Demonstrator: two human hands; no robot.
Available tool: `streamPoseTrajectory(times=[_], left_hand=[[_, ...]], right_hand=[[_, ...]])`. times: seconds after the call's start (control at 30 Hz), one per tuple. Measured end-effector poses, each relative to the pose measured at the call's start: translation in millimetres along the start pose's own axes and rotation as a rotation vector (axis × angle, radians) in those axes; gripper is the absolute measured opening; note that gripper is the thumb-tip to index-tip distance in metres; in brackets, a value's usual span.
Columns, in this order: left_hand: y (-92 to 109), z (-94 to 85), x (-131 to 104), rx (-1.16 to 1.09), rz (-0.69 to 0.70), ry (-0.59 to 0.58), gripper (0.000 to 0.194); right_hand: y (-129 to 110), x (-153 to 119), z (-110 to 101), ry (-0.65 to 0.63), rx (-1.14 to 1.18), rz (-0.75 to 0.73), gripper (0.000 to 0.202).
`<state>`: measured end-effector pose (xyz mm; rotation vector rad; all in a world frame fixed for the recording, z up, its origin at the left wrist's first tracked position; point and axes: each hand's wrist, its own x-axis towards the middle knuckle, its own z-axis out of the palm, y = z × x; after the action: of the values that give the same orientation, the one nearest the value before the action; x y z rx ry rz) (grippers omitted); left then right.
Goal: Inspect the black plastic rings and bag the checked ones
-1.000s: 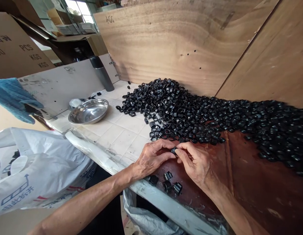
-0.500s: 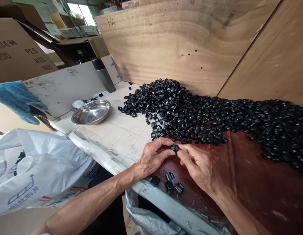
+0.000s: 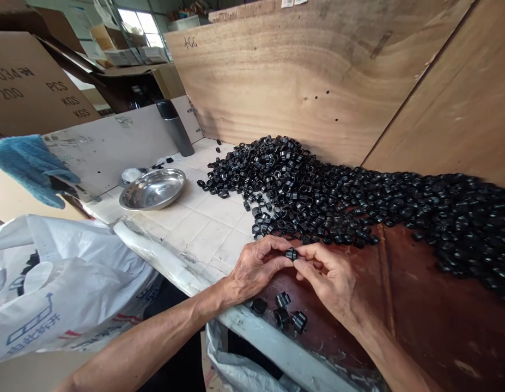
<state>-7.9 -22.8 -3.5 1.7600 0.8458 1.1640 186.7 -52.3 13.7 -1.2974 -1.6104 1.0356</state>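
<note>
Between the fingertips of both hands is a small black ribbed plastic fitting point(image 3: 292, 254). My left hand point(image 3: 258, 267) pinches it from the left, thumb below and forefinger above. From the right, my right hand point(image 3: 328, 275) grips the same piece with thumb and forefinger. Below the hands, several larger black fittings point(image 3: 281, 317) lie close together near the table's front edge. Beyond the fingertips spreads a big heap of black plastic rings point(image 3: 280, 179), which runs on to the right into a long pile of black parts point(image 3: 460, 218).
A shallow steel bowl point(image 3: 153, 189) and a dark flask point(image 3: 175, 128) stand to the left on the tiled surface. A plywood board point(image 3: 285, 71) rises behind the heap. White woven sacks point(image 3: 72, 283) hang at the front left, below a blue cloth glove point(image 3: 31, 163).
My right fingers have shifted their grip, with thumb and forefinger now spread around the fitting's right end. The whole view has tilted slightly; the loose pieces lie as before.
</note>
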Motion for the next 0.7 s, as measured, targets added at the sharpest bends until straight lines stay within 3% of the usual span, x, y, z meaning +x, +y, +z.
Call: streamPoseTrajectory(times=[0.17,0.23,0.33,0.43,0.5,0.57,0.7], left_hand=[[-3,-4.8,-2,0.206,0.217,-0.071,0.019],[-2,-9.0,-3,0.274,0.24,-0.181,0.02],[2,-14.9,-1,0.309,0.152,-0.413,0.017],[8,-17.9,1,0.346,0.107,-0.522,0.014],[12,-17.2,4,0.326,0.087,-0.552,0.018],[14,-14.1,8,0.278,-0.016,-0.49,0.026],[6,-1.1,21,0.378,-0.226,-0.145,0.03]], right_hand=[[2,-4,5,-0.066,-0.067,0.154,0.029],[3,-4,6,-0.137,-0.063,0.222,0.045],[6,-1,1,-0.206,-0.168,0.243,0.058],[14,5,-11,-0.031,-0.416,0.147,0.057],[23,11,-17,0.142,-0.494,0.052,0.042],[33,15,-21,0.213,-0.506,-0.037,0.016],[43,22,-19,0.107,-0.607,-0.186,0.045]])
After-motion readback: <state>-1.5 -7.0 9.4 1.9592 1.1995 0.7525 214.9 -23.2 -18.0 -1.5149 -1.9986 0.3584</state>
